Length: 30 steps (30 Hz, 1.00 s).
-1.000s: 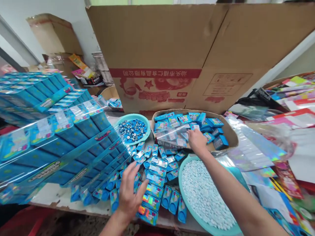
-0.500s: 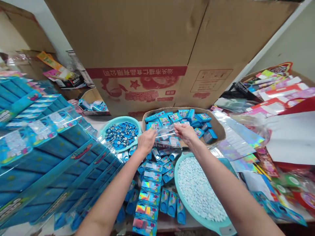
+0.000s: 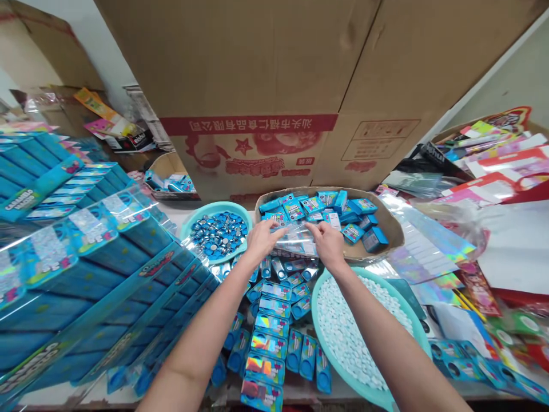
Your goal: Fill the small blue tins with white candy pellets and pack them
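Note:
Between my two hands a clear plastic piece (image 3: pixel 297 234) is stretched, see-through and shiny; whether it is a bag or a folded box I cannot make out. My left hand (image 3: pixel 262 237) grips its left end, fingers closed. At the right end my right hand (image 3: pixel 328 243) pinches it with thumb and forefinger. Both hands are over the near edge of a shallow cardboard tray (image 3: pixel 393 233), which holds several small blue printed boxes (image 3: pixel 294 208). Just below lie loose blue cases (image 3: pixel 278 269) and a column of blue cases with shiny labels (image 3: pixel 269 344).
A turquoise basin (image 3: pixel 186 229) of small blue-and-silver discs stands left; another turquoise basin (image 3: pixel 422 335) with pale tablets is under my right forearm. Packed blue display boxes (image 3: pixel 111 297) are stacked left. A large carton (image 3: pixel 266 63) rises behind. Printed packaging (image 3: pixel 510 166) and holographic sheets (image 3: pixel 429 240) lie right.
The scene has shifted slightly right in view. My right hand has turned so its back faces up more, and the clear plastic sits lower and flatter between both hands.

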Each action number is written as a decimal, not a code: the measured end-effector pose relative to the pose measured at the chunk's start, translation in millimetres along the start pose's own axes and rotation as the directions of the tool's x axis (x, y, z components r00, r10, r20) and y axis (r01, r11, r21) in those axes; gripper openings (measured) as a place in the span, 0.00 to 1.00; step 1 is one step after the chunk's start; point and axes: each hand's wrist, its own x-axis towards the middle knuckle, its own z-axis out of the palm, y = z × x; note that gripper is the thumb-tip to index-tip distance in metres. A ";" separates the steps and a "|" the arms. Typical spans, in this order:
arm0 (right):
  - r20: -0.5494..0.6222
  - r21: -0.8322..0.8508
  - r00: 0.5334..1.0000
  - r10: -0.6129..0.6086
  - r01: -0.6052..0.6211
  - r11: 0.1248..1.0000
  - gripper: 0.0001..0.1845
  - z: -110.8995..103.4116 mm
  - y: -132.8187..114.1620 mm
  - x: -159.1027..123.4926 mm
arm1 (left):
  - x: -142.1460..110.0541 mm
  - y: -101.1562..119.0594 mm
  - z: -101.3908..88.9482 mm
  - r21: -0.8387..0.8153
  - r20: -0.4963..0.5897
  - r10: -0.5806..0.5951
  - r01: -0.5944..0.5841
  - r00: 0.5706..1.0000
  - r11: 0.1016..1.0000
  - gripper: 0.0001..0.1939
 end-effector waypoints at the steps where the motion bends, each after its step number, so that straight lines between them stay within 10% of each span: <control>1: -0.004 -0.049 1.000 -0.025 0.025 0.999 0.29 2.2 -1.8 -4.4 | -1.7 1.7 3.1 0.003 -0.001 -0.009 0.009 1.000 1.000 0.14; 7: -0.029 -0.249 0.997 -0.069 0.059 0.967 0.26 8.8 -13.2 -14.7 | -3.4 9.3 14.0 0.046 -0.098 0.165 -0.161 0.981 0.986 0.20; 11: -0.057 -0.189 0.994 -0.091 0.079 0.979 0.26 4.4 -9.6 -22.7 | -0.5 -11.8 8.0 0.207 -0.066 -0.056 0.068 0.996 0.976 0.13; 15: 0.036 -0.283 0.999 -0.002 0.012 0.959 0.24 2.7 6.3 -49.6 | -18.8 -37.9 11.1 0.022 -0.044 -0.334 0.335 0.942 0.942 0.10; 21: 0.063 -0.504 0.998 0.022 0.013 0.864 0.32 19.6 23.4 -71.0 | -52.4 -48.3 57.2 -0.260 0.005 -0.346 0.335 0.938 0.906 0.12; 26: 0.012 -0.315 0.996 0.086 -0.078 0.946 0.17 10.8 6.9 -29.4 | -34.1 -33.4 31.9 -0.002 -0.027 -0.262 0.262 0.965 0.965 0.18; 30: -0.172 0.134 0.985 -0.009 0.033 0.990 0.20 -5.2 -19.3 -15.7 | -15.8 -16.0 -3.7 -0.065 -0.351 -0.120 0.103 0.929 0.993 0.19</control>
